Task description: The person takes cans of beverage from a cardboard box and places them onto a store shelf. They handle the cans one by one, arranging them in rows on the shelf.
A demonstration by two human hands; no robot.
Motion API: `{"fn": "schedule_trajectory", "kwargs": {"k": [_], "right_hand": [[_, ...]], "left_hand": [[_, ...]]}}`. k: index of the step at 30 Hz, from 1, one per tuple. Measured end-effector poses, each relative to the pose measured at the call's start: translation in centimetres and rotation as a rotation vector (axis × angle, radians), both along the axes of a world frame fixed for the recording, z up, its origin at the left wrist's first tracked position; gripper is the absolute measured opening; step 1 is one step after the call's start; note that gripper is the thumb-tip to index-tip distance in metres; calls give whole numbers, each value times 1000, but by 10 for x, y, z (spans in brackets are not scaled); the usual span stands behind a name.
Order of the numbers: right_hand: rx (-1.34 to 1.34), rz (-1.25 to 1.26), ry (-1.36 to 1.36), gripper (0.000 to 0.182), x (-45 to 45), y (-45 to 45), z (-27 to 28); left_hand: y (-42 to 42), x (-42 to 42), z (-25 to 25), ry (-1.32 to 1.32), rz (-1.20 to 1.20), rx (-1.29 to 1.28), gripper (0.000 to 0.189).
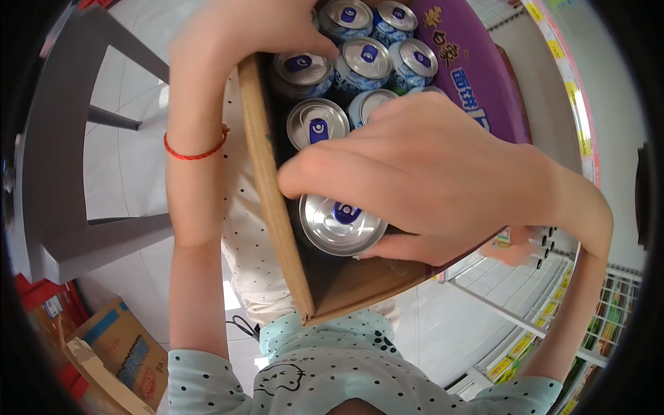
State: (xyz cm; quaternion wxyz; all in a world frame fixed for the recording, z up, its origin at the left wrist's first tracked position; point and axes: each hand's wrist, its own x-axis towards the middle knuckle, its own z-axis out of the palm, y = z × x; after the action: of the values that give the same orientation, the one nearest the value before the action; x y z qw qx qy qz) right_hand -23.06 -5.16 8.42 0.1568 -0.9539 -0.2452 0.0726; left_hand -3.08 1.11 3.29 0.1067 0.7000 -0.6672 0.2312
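Note:
Several blue-and-white drink cans with blue pull tabs stand upright in a cardboard box (277, 218) that has a purple printed side. My right hand (410, 176) reaches over the box, its fingers around the rim of the nearest can (337, 233), close to the box's near corner. Another can (311, 124) stands just beyond my thumb. My left hand (259, 26) is at the far left part of the box, fingertips beside a can (303, 67); part of this hand lies beyond the picture's top edge, and what it holds is unclear. A red cord circles my left wrist.
A grey plastic stool or chair (57, 155) stands at the left on the tiled floor. Below it lies a brown cardboard box (124, 347). At the right are store shelves with yellow price tags (544, 311) and a white wire rack (612, 311).

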Motion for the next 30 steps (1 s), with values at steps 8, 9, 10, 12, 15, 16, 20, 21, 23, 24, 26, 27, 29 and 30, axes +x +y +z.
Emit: {"fn": "schedule_trajectory", "kwargs": {"k": [8, 9, 10, 12, 15, 16, 20, 21, 23, 24, 26, 27, 29, 30], "right_hand": [[166, 69, -208, 40, 5, -7, -53], [180, 91, -220, 37, 7, -8, -60], [193, 103, -225, 34, 7, -9, -65], [208, 120, -229, 28, 8, -9, -69], [191, 118, -271, 24, 6, -9, -75], [178, 115, -292, 23, 6, -9, -77], [113, 185, -286, 18, 7, -11, -73], [58, 203, -218, 19, 8, -12, -58], [-20, 226, -151, 18, 8, -10, -50], [-43, 230, -151, 17, 8, -7, -51], [-19, 221, -197, 14, 7, -7, -57], [29, 207, -241, 14, 7, -7, -66], [74, 208, -271, 12, 6, -10, -71], [72, 223, -257, 11, 7, -11, -70]], "left_hand": [[5, -36, 23, -63, 192, 139, 82], [8, -40, 26, -17, 194, 172, 82], [7, -38, 24, -16, 184, 186, 81], [4, -38, 27, -14, 166, 206, 79], [6, -44, 29, 71, 123, 208, 76], [5, -47, 27, 81, 120, 198, 75], [5, -34, 23, 85, 30, 183, 77], [5, -38, 25, 78, 61, 189, 77], [4, -49, 28, 70, 143, 213, 78], [3, -50, 28, 66, 151, 218, 78], [4, -48, 28, 56, 118, 215, 78], [4, -46, 27, 53, 126, 214, 78], [2, -47, 25, 52, 189, 218, 78], [3, -47, 25, 57, 185, 208, 78]]}}
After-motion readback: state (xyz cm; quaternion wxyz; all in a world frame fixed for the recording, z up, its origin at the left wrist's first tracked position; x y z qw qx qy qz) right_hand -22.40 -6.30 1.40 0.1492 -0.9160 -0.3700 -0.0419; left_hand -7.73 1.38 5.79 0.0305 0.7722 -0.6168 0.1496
